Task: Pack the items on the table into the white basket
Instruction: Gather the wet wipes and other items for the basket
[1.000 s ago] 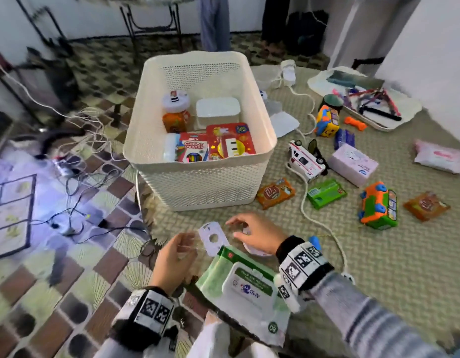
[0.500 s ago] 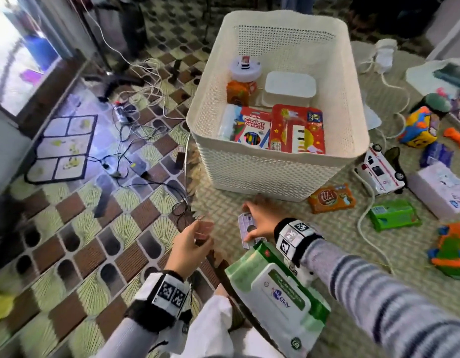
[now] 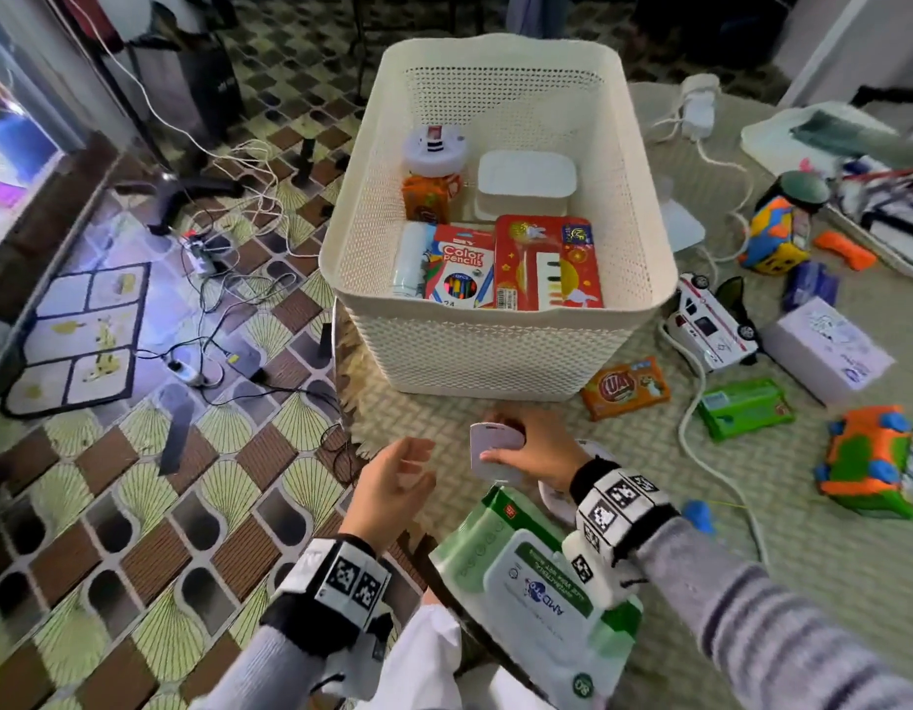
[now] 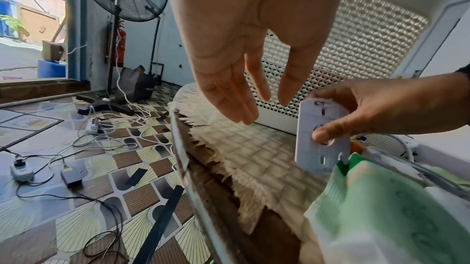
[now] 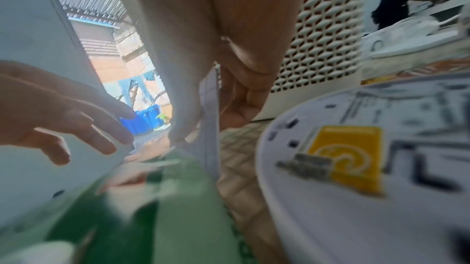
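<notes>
The white basket point(image 3: 495, 345) stands on the woven mat and holds a colour-pencil box, a red toy box, a white box and an orange jar. My right hand point(image 3: 526, 445) pinches a small white mounting plate point(image 3: 487, 450) point(image 4: 321, 137) upright, just in front of the basket. My left hand point(image 3: 393, 479) point(image 4: 244, 79) hovers beside it, fingers straight, holding nothing. A green wet-wipes pack point(image 3: 536, 581) lies under my right wrist. A round white disc point(image 5: 368, 167) lies on the mat by my right hand.
Loose items lie to the right: an orange snack pack point(image 3: 626, 386), a green pack point(image 3: 744, 407), a toy ambulance point(image 3: 710, 320), a lilac box point(image 3: 828, 348), an orange-green toy point(image 3: 869, 463) and a white cable point(image 3: 700, 453). The mat's left edge point(image 3: 342, 381) drops to tiled floor with cables.
My right hand has lifted the white plate off the mat and holds it upright. My left hand has opened and moved closer to it. The head view has swung left.
</notes>
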`<move>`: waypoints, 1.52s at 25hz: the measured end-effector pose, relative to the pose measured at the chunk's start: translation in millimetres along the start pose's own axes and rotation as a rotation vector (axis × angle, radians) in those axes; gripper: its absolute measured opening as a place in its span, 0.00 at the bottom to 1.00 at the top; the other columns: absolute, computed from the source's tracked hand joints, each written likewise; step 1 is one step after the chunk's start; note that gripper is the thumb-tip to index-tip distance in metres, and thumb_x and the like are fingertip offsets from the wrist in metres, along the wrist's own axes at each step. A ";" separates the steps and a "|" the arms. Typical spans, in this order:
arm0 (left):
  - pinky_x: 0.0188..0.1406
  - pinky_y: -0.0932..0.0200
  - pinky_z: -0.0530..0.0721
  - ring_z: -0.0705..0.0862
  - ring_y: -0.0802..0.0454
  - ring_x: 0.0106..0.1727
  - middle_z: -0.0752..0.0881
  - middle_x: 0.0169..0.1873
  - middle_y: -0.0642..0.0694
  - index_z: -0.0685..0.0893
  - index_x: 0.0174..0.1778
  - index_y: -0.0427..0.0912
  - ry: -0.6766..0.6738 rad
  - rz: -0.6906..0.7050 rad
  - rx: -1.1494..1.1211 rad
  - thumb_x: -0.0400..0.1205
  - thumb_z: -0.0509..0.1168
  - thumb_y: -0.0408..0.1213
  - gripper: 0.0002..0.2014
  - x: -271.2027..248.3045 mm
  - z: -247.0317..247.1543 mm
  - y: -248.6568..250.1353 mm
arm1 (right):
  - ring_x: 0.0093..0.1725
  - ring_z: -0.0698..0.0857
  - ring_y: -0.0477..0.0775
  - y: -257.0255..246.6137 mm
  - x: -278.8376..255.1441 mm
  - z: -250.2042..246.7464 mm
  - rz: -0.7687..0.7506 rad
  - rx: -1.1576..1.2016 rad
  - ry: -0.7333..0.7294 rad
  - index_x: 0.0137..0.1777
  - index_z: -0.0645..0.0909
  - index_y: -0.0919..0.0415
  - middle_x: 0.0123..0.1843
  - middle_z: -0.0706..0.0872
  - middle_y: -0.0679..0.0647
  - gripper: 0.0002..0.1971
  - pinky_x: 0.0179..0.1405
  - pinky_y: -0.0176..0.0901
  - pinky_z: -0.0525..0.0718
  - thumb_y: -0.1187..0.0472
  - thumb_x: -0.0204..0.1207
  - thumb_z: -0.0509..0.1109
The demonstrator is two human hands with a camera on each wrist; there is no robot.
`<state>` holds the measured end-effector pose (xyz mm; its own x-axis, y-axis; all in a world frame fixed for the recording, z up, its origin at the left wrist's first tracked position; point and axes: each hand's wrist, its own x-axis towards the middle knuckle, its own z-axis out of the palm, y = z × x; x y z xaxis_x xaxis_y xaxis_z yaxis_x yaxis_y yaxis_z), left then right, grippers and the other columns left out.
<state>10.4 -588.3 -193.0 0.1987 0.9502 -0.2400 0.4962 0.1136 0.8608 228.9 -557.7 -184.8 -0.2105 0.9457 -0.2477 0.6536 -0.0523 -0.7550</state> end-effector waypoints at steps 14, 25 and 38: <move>0.61 0.57 0.80 0.82 0.54 0.60 0.82 0.59 0.54 0.74 0.70 0.48 -0.573 0.185 0.287 0.60 0.85 0.43 0.43 54.2 93.0 62.2 | 0.51 0.88 0.56 31.4 -116.1 -68.9 0.204 0.598 0.634 0.50 0.85 0.46 0.48 0.91 0.52 0.07 0.54 0.55 0.84 0.59 0.76 0.71; 0.63 0.61 0.74 0.73 0.53 0.63 0.71 0.66 0.48 0.66 0.76 0.50 -0.619 0.359 0.420 0.55 0.86 0.40 0.53 63.0 108.7 67.4 | 0.42 0.89 0.66 44.8 -143.7 -53.7 0.251 0.612 0.710 0.59 0.80 0.51 0.47 0.90 0.59 0.12 0.39 0.63 0.88 0.65 0.78 0.70; 0.60 0.66 0.80 0.77 0.65 0.62 0.76 0.62 0.56 0.68 0.69 0.52 -0.512 0.408 -0.001 0.51 0.83 0.48 0.50 40.2 84.0 101.4 | 0.29 0.87 0.64 22.3 -156.3 -61.0 0.213 0.551 0.771 0.60 0.67 0.44 0.42 0.88 0.63 0.21 0.28 0.63 0.87 0.66 0.77 0.72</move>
<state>139.7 -563.0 -153.1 0.7487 0.6585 -0.0769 0.2945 -0.2264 0.9285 320.7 -687.1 -125.9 0.5354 0.8393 -0.0947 0.1495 -0.2045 -0.9674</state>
